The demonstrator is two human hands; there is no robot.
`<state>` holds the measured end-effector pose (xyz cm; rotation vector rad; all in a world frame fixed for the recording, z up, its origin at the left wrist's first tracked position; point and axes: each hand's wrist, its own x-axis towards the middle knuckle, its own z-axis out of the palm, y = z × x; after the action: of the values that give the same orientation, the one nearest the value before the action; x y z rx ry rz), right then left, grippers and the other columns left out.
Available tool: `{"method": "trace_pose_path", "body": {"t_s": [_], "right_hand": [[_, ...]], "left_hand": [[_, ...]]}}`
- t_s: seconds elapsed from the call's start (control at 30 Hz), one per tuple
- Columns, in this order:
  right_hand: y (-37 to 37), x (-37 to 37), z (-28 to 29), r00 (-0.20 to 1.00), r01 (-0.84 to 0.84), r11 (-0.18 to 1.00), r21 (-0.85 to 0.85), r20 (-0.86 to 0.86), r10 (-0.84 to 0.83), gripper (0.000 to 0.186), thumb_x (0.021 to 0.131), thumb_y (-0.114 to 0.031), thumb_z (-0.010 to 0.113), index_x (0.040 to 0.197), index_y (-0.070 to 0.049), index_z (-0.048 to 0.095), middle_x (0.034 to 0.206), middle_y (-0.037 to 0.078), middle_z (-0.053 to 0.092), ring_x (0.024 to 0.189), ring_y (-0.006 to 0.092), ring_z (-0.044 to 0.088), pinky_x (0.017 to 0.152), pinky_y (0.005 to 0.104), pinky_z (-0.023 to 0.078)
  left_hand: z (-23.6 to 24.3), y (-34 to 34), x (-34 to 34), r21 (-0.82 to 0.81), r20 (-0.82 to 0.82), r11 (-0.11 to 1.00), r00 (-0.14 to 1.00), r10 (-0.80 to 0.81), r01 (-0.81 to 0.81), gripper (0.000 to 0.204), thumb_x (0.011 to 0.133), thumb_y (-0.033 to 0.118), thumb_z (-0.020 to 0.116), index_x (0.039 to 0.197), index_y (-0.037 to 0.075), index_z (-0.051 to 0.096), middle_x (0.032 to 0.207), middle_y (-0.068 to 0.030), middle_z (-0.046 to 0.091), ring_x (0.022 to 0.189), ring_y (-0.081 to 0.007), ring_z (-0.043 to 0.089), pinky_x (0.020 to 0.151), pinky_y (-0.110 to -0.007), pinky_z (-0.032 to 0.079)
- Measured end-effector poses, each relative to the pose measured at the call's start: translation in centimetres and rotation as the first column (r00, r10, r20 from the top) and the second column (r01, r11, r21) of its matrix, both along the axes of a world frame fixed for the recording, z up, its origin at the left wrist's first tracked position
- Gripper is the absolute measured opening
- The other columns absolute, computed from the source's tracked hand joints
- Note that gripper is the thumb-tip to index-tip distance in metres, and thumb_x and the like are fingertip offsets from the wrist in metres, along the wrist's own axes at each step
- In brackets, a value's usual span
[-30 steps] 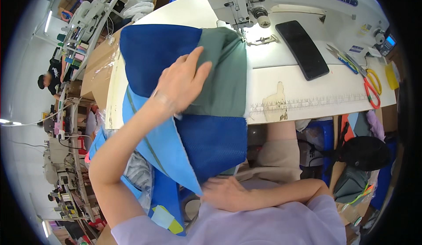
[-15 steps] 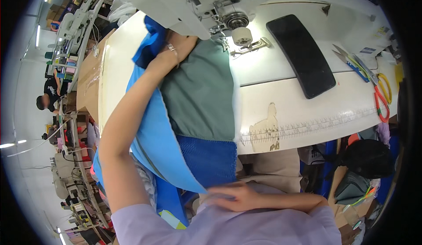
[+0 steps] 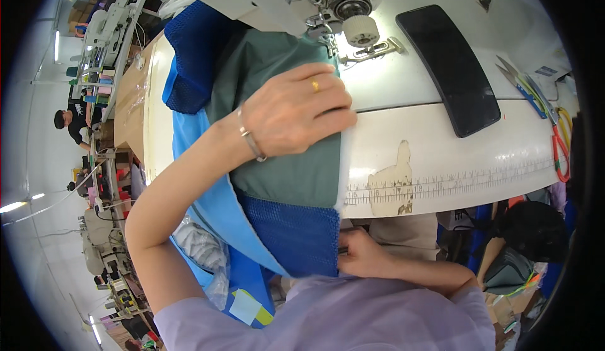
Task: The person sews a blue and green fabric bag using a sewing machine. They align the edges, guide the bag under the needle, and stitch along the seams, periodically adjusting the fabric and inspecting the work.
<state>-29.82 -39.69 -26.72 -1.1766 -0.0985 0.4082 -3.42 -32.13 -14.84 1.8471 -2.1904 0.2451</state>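
Note:
A sewn fabric piece with a green panel (image 3: 283, 174), a dark blue mesh panel (image 3: 296, 231) and a light blue strip (image 3: 220, 209) lies under the sewing machine (image 3: 353, 17) and hangs over the table's near edge. Across the green panel rests my left hand (image 3: 299, 111), its fingers bent and closed on the panel's right edge, just nearer than the presser foot (image 3: 331, 45). My right hand (image 3: 365, 254) is closed at the lower right edge of the mesh panel, below the tabletop; its fingertips are partly hidden by the cloth.
On the white table (image 3: 435, 155) lie a black phone (image 3: 449, 70), thread snips (image 3: 526, 89) and scissors with red and yellow handles (image 3: 561, 152). A ruler strip (image 3: 441, 187) runs along the near edge. Another person (image 3: 75, 121) is far left.
My left hand has come from the far left of the cloth onto the green panel's right edge. My right hand has moved up and right to the mesh edge. More dark blue mesh shows at far left.

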Motion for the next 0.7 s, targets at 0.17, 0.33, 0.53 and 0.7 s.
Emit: {"method": "trace_pose_path", "body": {"t_s": [0.17, 0.33, 0.53, 0.7], "right_hand": [[-0.3, -1.3, 3.6, 1.000, 0.008, 0.999, -0.043, -0.018, -0.008, 0.016, 0.085, -0.009, 0.072, 0.097, 0.002, 0.072, 0.078, 0.018, 0.073, 0.065, 0.0222, 0.071, 0.064, 0.0352, 0.056], [-0.7, -1.9, 4.1, 0.999, 0.032, 0.992, -0.125, 0.018, -0.030, 0.014, 0.084, -0.011, 0.071, 0.090, 0.002, 0.070, 0.071, 0.019, 0.069, 0.058, 0.0274, 0.067, 0.059, 0.0377, 0.053], [-1.4, -2.1, 4.4, 0.985, 0.076, 0.983, -0.169, 0.167, -0.047, 0.013, 0.079, -0.010, 0.072, 0.081, 0.001, 0.065, 0.070, 0.019, 0.067, 0.062, 0.0360, 0.067, 0.059, 0.0430, 0.053], [-1.4, -1.9, 4.0, 0.985, 0.084, 0.986, -0.141, 0.161, -0.061, 0.012, 0.078, -0.007, 0.071, 0.082, 0.002, 0.064, 0.072, 0.020, 0.068, 0.065, 0.0384, 0.068, 0.061, 0.0455, 0.054]], "left_hand": [[-0.8, -1.6, 1.2, 0.049, -0.015, 0.997, 0.998, -0.066, 0.067, 0.015, 0.068, 0.001, 0.068, 0.077, 0.007, 0.059, 0.083, -0.0048, 0.055, 0.090, -0.0275, 0.061, 0.095, -0.043, 0.053], [0.4, -1.2, 0.4, 0.241, -0.067, 0.964, 0.993, -0.097, 0.111, 0.015, 0.062, 0.005, 0.068, 0.071, 0.008, 0.057, 0.075, -0.0029, 0.052, 0.085, -0.0261, 0.058, 0.093, -0.040, 0.051], [0.6, 0.2, -4.5, 0.377, -0.341, 0.912, 0.940, -0.022, 0.159, 0.015, 0.063, 0.008, 0.069, 0.071, 0.011, 0.057, 0.069, -0.0008, 0.047, 0.076, -0.0239, 0.056, 0.087, -0.038, 0.050], [-0.5, 1.2, -7.4, 0.295, -0.438, 0.950, 0.898, 0.038, 0.103, 0.024, 0.064, 0.004, 0.070, 0.086, 0.011, 0.068, 0.086, -0.0006, 0.059, 0.083, -0.0239, 0.060, 0.086, -0.038, 0.050]]}}
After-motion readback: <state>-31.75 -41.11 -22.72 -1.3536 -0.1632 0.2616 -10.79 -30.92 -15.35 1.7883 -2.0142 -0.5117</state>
